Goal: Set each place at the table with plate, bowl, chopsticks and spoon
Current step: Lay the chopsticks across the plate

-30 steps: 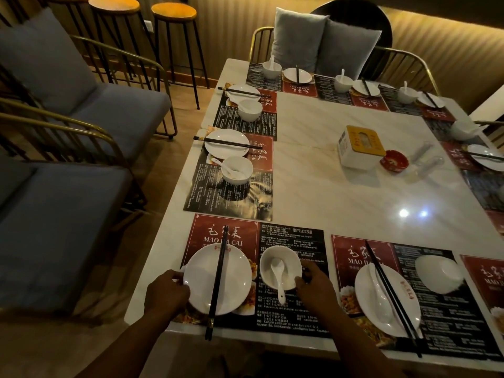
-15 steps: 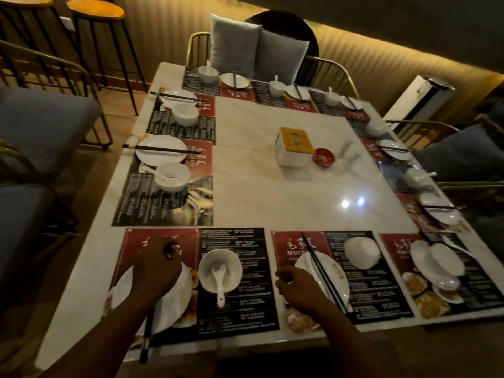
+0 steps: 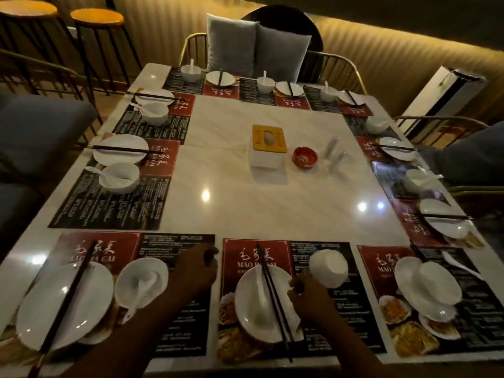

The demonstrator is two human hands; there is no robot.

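Placemats are printed red and black; on the middle near placemat (image 3: 300, 296) "MAO" can be read under large white Chinese characters, the rest cut off by the plate. The left near placemat (image 3: 131, 268) carries the same header, blurred. Fine white text fills the black panels, too small to be read. Food photos are printed at the lower corners.

Table (image 3: 245, 192) is glossy pale marble-look, with lamp reflections showing.

Middle near setting: a round white glossy plate (image 3: 256, 304) is crossed by dark chopsticks (image 3: 274, 301) laid lengthwise, with a white spoon (image 3: 257, 293) lying on the plate beside them. A white bowl (image 3: 328, 267) sits upside down on the black panel, just right of the plate.

Right hand (image 3: 308, 296) is held at the plate's right rim, fingers curled together; whether the rim is pinched cannot be told. Left hand (image 3: 195, 268) is rested on the black panel of the left placemat, fingers bent and closed, nothing seen held.

Left near setting: an oval-looking white plate (image 3: 65, 304) with chopsticks (image 3: 68, 298) across it, and an upright bowl (image 3: 141, 282) with a spoon (image 3: 136, 296) inside.

Right near setting: a bowl (image 3: 433, 282) is stacked on a plate (image 3: 409, 274).

At centre: a white tissue box (image 3: 267, 148) with a yellow lid and a small red dish (image 3: 305, 157).
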